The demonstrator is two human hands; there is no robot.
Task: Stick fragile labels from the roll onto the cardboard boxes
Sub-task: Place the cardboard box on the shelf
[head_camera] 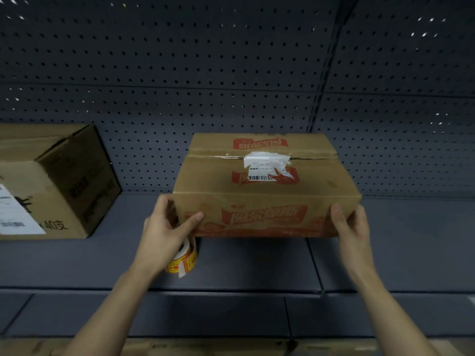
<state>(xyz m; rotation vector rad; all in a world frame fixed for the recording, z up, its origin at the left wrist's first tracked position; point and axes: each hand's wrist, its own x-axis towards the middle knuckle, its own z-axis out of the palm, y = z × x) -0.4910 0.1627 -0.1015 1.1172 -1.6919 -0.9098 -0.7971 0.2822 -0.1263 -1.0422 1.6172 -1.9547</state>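
Centre box: brown cardboard, red-orange print; torn white sticker with black barcode.
Label roll: yellow, red-orange markings, white backing.
Left box: brown, black print.
Shelf: dark grey-blue.
Back panel: dark grey, regular hole grid.

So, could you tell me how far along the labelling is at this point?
No fragile label shows on either box's visible faces yet. In hand: left hand and right hand grip the printed box by its front corners, the label roll just under the left hand. Left: labelling it and the other box.
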